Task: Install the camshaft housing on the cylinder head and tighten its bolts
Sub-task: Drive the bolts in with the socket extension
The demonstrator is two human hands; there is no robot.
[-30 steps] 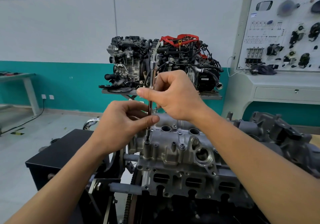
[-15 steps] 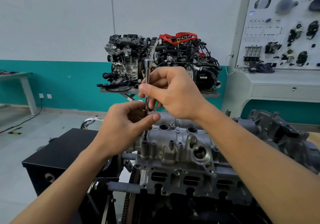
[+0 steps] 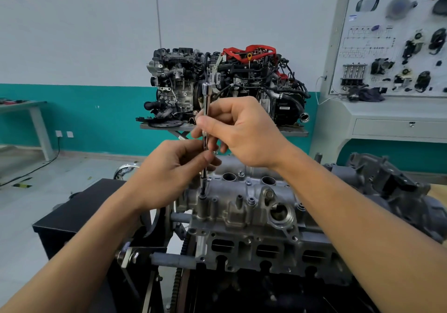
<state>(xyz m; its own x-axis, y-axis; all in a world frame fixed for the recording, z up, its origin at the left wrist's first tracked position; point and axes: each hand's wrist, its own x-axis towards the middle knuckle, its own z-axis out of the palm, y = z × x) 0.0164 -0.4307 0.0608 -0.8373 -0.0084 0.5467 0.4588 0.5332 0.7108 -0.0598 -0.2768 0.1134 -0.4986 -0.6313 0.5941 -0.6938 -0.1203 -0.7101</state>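
The housing [image 3: 242,206] is bare cast metal, pale grey and matt, with a faintly grainy skin. Its round bore [image 3: 281,213] looks smoother and holds a dull shine. The bolts [image 3: 251,200] have small bright metal heads. The bar [image 3: 206,99] is polished metal, glossy and mirror-bright. The casting [image 3: 387,184] beside the housing is darker, matt metal. The box [image 3: 79,211] is smooth satin black. The far engine [image 3: 183,87] mixes dull metal with black plastic under a glossy red cover [image 3: 249,50]. The cabinet [image 3: 396,128] wears smooth pale-grey paint, and a dark crumpled cloth [image 3: 365,94] lies on it. The floor [image 3: 24,203] is pale and smooth with a faint sheen.
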